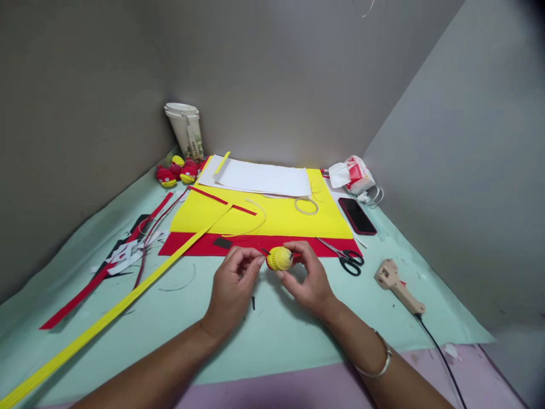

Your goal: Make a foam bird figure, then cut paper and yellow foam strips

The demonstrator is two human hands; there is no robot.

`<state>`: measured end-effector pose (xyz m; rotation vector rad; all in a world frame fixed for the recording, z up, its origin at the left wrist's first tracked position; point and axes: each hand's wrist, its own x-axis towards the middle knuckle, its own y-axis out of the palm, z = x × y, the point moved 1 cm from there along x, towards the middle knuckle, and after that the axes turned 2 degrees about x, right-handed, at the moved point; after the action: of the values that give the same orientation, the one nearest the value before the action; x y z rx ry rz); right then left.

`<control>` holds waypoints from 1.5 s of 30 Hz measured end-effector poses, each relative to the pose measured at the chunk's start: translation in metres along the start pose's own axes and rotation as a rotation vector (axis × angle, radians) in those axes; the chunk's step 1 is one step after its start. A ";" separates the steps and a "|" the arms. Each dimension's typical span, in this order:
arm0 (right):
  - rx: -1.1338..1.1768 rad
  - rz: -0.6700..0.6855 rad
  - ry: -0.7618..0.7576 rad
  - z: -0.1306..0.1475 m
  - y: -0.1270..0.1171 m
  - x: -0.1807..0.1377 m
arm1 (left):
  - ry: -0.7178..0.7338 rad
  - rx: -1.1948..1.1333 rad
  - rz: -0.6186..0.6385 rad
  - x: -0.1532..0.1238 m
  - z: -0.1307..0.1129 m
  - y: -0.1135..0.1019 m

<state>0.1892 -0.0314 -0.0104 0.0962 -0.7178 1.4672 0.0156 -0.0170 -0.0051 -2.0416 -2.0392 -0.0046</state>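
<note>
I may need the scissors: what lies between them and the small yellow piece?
The head view shows the right hand, then a little of the red sheet, between the yellow piece and the scissors.

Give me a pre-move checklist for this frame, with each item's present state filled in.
1. Right hand supporting the small rounded yellow-and-red ribbed piece: ok.
2. Left hand gripping the thin dark strip beside it: cannot tell.
3. Black-handled metal scissors apart from both hands: ok.
4. Beige plastic glue gun cool: cannot tell.
5. Pale green table cover free of scraps: not ok, a dark scrap lies between the forearms.
</note>
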 end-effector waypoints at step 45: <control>0.281 -0.046 0.233 -0.004 -0.001 0.002 | -0.158 -0.249 0.043 0.000 -0.002 0.003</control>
<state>0.1916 -0.0275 -0.0122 0.1532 -0.3166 1.4986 0.0193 -0.0172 -0.0041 -2.3016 -2.1835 -0.0968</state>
